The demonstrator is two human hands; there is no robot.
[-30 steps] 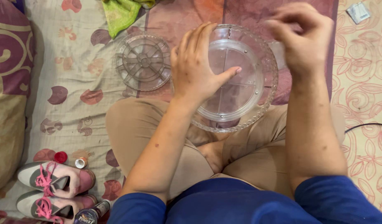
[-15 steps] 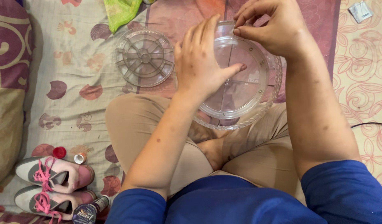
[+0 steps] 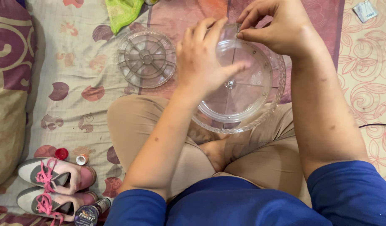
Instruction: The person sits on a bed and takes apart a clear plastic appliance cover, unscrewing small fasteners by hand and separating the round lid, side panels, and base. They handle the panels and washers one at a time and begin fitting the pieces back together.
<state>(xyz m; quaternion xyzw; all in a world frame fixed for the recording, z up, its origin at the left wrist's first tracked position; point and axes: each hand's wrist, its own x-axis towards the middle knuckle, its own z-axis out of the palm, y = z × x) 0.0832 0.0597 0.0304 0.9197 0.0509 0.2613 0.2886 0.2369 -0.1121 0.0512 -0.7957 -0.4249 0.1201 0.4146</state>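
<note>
A round clear plastic tray (image 3: 243, 90) with a scalloped rim and a small hub at its centre rests over the seated person's crossed legs, its far edge reaching over the patterned bedsheet (image 3: 75, 71). The left hand (image 3: 203, 58) lies flat on the tray's left part, fingers spread and released, pressing on it rather than gripping. The right hand (image 3: 276, 27) is at the tray's far rim, thumb and forefinger pinched together there; what they pinch is too small to tell. Just left of the tray a second clear ribbed disc (image 3: 147, 58) lies on the sheet. A green cloth (image 3: 122, 12) sits at the far edge. A pair of pink-laced shoes (image 3: 50, 188) lies at the near left corner.
</note>
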